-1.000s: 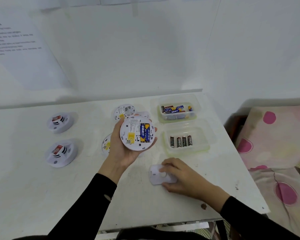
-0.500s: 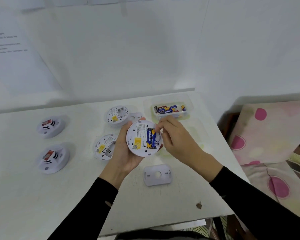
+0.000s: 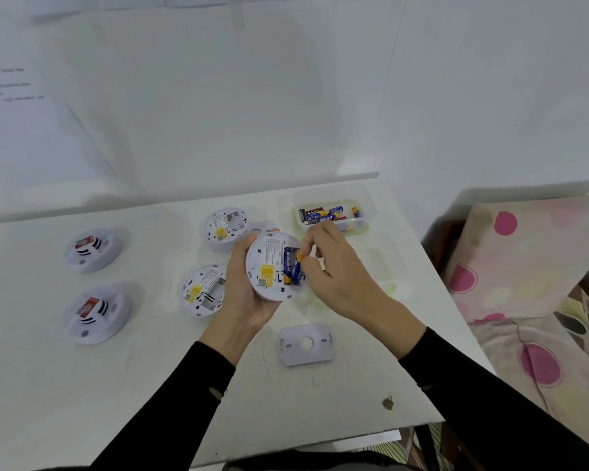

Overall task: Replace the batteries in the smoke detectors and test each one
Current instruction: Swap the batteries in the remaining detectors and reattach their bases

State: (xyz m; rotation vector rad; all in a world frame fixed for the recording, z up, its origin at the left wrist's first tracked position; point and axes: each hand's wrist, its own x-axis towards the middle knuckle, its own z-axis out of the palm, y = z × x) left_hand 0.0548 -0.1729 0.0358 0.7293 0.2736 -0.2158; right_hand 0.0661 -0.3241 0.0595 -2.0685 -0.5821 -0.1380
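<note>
My left hand (image 3: 244, 294) grips a round white smoke detector (image 3: 269, 266) held back-side up above the table. Its battery bay holds blue and yellow batteries (image 3: 291, 270). My right hand (image 3: 334, 270) pinches the top end of the rightmost battery with thumb and fingertips. A white cover plate (image 3: 305, 345) lies flat on the table below my hands. Two more detectors lie back-up with empty bays, one (image 3: 225, 227) behind my left hand and one (image 3: 201, 292) to its left.
Two detectors sit face-up at the left (image 3: 91, 249) (image 3: 96, 312). A clear tub of batteries (image 3: 334, 214) stands at the back right, a second clear tub (image 3: 381, 263) behind my right hand. The white table (image 3: 82, 385) ends at right beside a pink-dotted cushion (image 3: 524, 260).
My right hand left the cover plate on the table and rose to the held detector, where it now pinches a battery. The detector has tilted slightly.
</note>
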